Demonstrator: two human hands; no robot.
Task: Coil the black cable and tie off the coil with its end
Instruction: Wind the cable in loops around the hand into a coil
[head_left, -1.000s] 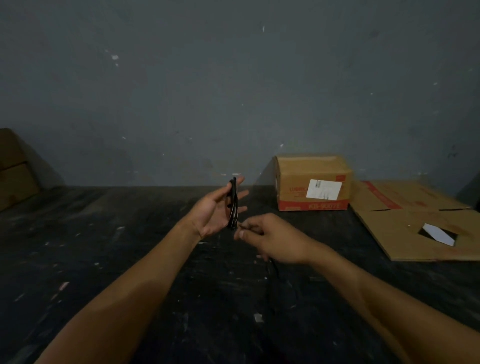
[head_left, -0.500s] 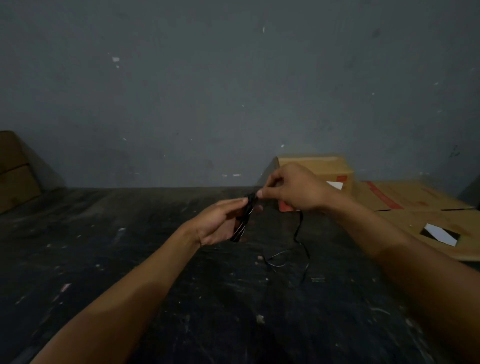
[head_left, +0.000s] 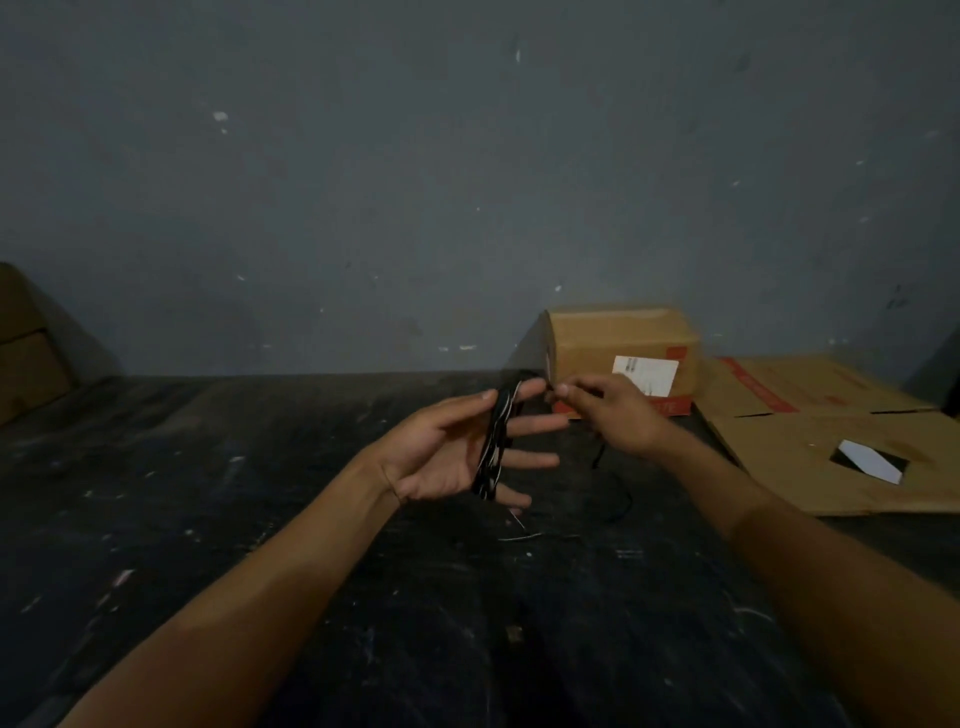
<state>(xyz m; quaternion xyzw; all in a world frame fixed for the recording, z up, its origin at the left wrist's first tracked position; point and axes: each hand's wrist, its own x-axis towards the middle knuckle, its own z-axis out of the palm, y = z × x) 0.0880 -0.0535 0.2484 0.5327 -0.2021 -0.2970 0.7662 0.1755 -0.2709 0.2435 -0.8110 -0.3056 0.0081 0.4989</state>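
A thin black cable (head_left: 493, 441) is wound in several loops across the palm and fingers of my left hand (head_left: 452, 447), which is held palm up with the fingers spread. Just to its right, my right hand (head_left: 618, 415) pinches a strand of the cable between thumb and fingertips near the top of the coil. From under the right hand the loose tail of the cable (head_left: 615, 499) hangs down and curves onto the dark tabletop (head_left: 260, 493). Its far end is hard to make out against the dark surface.
A closed cardboard box (head_left: 618, 343) with a white label stands against the grey wall behind my right hand. A flattened cardboard sheet (head_left: 831, 431) lies at the right. Another brown box (head_left: 26, 343) sits at the far left edge.
My right hand rose from below the coil to its top, then drew back slightly right, carrying the cable over the loops. My left hand has opened its fingers wider; more cable lies wound on it.
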